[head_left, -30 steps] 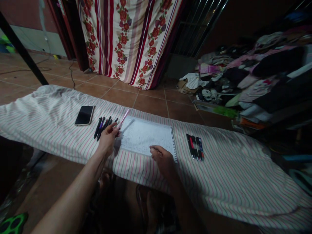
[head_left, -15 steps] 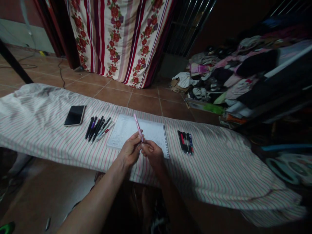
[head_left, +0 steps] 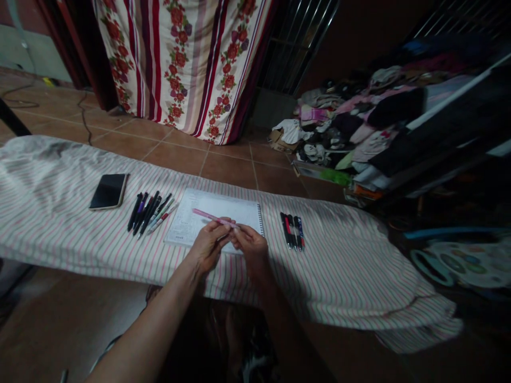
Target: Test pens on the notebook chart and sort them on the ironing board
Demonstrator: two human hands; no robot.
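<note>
A pink pen (head_left: 211, 217) lies almost level between both hands, its tip pointing left over the spiral notebook (head_left: 199, 210). My left hand (head_left: 205, 244) pinches the pen's middle. My right hand (head_left: 250, 249) grips its right end. Both hands hover over the notebook's near edge, on the striped cloth (head_left: 59, 223) that covers the long table.
Several pens (head_left: 148, 211) lie in a row left of the notebook, and a dark phone (head_left: 108, 191) lies further left. A few more pens (head_left: 293, 230) lie to its right. A floral curtain (head_left: 183, 64) hangs behind; a pile of clothes (head_left: 359, 122) fills the right.
My left hand took the pink pen from the left row and brought it to the middle. My right hand joined it. The pen went from upright to almost level.
</note>
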